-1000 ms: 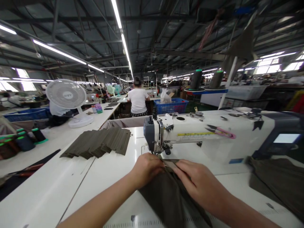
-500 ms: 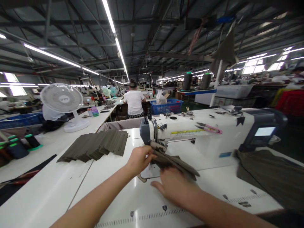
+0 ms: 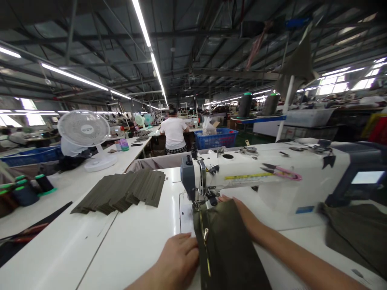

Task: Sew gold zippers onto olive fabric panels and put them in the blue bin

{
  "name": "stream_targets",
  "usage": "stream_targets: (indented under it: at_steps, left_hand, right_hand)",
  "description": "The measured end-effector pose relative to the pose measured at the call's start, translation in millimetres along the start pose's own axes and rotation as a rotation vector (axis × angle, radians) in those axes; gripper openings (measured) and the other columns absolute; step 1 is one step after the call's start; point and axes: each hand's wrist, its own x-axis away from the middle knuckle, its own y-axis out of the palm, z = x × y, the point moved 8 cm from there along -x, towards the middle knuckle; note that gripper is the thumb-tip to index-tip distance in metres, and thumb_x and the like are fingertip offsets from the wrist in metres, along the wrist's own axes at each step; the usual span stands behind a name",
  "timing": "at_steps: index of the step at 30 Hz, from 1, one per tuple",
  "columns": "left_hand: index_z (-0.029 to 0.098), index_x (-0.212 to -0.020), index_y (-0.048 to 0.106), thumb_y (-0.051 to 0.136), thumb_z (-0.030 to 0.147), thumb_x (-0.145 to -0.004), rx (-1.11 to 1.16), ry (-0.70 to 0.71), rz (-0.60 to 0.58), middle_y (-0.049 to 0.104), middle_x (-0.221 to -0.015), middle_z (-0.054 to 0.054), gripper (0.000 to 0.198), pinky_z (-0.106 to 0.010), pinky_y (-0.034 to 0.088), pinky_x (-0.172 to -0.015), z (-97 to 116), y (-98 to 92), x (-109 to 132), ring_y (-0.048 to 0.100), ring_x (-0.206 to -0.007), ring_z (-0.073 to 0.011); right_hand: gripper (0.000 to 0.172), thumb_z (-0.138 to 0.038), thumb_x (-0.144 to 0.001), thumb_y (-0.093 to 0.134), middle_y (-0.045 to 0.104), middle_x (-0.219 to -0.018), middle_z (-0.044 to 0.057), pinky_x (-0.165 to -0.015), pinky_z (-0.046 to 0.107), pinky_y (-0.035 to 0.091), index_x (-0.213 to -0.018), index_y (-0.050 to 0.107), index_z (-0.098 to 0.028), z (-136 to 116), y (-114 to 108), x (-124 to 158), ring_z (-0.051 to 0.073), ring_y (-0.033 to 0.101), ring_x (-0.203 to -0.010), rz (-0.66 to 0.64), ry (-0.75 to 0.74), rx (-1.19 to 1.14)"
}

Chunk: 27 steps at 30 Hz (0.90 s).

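Observation:
A dark olive fabric piece (image 3: 229, 245) with a metal-toothed zipper and a brass pull (image 3: 206, 235) lies on the sewing table, its far end at the presser foot (image 3: 202, 204) of a white industrial sewing machine (image 3: 193, 177). My left hand (image 3: 177, 262) presses against the fabric's near left edge. Most of my right hand (image 3: 238, 209) is hidden behind the fabric, with its fingertips showing near the presser foot. The needle area is partly hidden by the machine parts and the cloth.
A stack of olive fabric strips (image 3: 121, 191) lies on the table to the left. Pink-handled thread snips (image 3: 282, 172) rest on the machine arm. More olive cloth (image 3: 353, 237) lies at the right. Beyond stand a fan (image 3: 84, 129), a blue basket (image 3: 216, 139) and a co-worker (image 3: 173, 133).
The fabric, held up and folded in the earlier frames, now lies flat under the presser foot with its zipper showing. My right hand has moved to its far side, my left to its near edge.

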Motion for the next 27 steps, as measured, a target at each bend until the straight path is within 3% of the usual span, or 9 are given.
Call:
stream_targets:
  at_steps: [3, 6, 9, 13, 17, 19, 22, 27]
  left_hand:
    - [0.016, -0.108, 0.052, 0.038, 0.014, -0.079, 0.01, -0.079, -0.11, 0.061, -0.105, -0.011, 0.032, -0.038, 0.043, -0.091, -8, 8.7, -2, 0.056, -0.102, -0.0211]
    - [0.015, -0.118, 0.049, 0.037, 0.015, -0.083, -0.072, -0.249, -0.239, 0.056, -0.119, -0.011, 0.037, -0.043, 0.038, -0.098, -31, 24.9, -14, 0.04, -0.121, -0.0253]
    - [0.014, -0.121, 0.049, 0.045, 0.021, -0.082, -0.197, -0.282, -0.297, 0.055, -0.121, -0.011, 0.041, -0.051, 0.029, -0.102, -40, 42.5, -19, 0.037, -0.123, -0.031]
    - [0.019, -0.123, 0.049, 0.049, 0.023, -0.082, -0.298, -0.286, -0.286, 0.054, -0.122, -0.01, 0.041, -0.056, 0.018, -0.105, -37, 50.3, -14, 0.035, -0.124, -0.0325]
    - [0.019, -0.118, 0.054, 0.051, 0.022, -0.08, -0.282, -0.295, -0.242, 0.057, -0.119, -0.01, 0.038, -0.052, 0.017, -0.107, -36, 44.8, -12, 0.037, -0.124, -0.0309]
    - [0.019, -0.112, 0.057, 0.053, 0.022, -0.077, -0.251, -0.29, -0.232, 0.06, -0.114, -0.009, 0.036, -0.052, 0.017, -0.107, -37, 43.7, -14, 0.041, -0.121, -0.0303]
    - [0.018, -0.102, 0.062, 0.052, 0.019, -0.074, -0.206, -0.264, -0.221, 0.064, -0.106, -0.009, 0.029, -0.05, 0.018, -0.107, -38, 43.8, -17, 0.049, -0.113, -0.0281]
    - [0.013, -0.093, 0.062, 0.046, 0.012, -0.074, -0.179, -0.248, -0.194, 0.065, -0.1, -0.011, 0.024, -0.047, 0.025, -0.104, -36, 40.5, -22, 0.054, -0.105, -0.0248]
  right_hand:
    - [0.04, -0.031, -0.076, 0.054, 0.053, -0.124, 0.011, -0.1, 0.048, 0.03, -0.114, 0.058, -0.019, 20, 11, 2, 0.029, 0.044, -0.117, -0.03, 0.018, -0.008]
    - [0.044, -0.034, -0.075, 0.051, 0.051, -0.126, 0.011, -0.101, 0.049, 0.026, -0.117, 0.056, -0.019, 22, 13, 5, 0.03, 0.043, -0.119, -0.045, 0.047, -0.048]
    - [0.042, -0.037, -0.081, 0.043, 0.058, -0.118, 0.01, -0.097, 0.042, 0.035, -0.115, 0.056, -0.017, 16, -3, 6, 0.026, 0.05, -0.111, -0.037, 0.079, -0.114]
    - [0.048, -0.04, -0.09, 0.023, 0.066, -0.089, 0.009, -0.08, 0.034, 0.045, -0.089, 0.065, -0.017, 20, -40, 11, 0.021, 0.06, -0.087, 0.15, 0.297, -0.191]
    - [0.038, -0.045, -0.084, 0.04, 0.06, -0.06, 0.002, -0.059, 0.03, 0.044, -0.088, 0.065, -0.017, 16, -42, 13, 0.02, 0.058, -0.06, 0.123, 0.45, -0.071]
    - [0.029, -0.04, -0.08, 0.048, 0.057, -0.056, 0.0, -0.054, 0.028, 0.041, -0.089, 0.064, -0.017, 13, -41, 12, 0.018, 0.056, -0.055, 0.114, 0.462, 0.005]
    - [0.017, -0.03, -0.081, 0.048, 0.061, -0.065, 0.001, -0.06, 0.027, 0.041, -0.079, 0.06, -0.018, 8, -42, 6, 0.017, 0.058, -0.062, 0.111, 0.371, 0.089]
    - [0.01, -0.019, -0.083, 0.05, 0.061, -0.065, 0.001, -0.06, 0.024, 0.041, -0.074, 0.054, -0.017, 18, -36, -3, 0.015, 0.057, -0.062, 0.031, 0.294, 0.215]
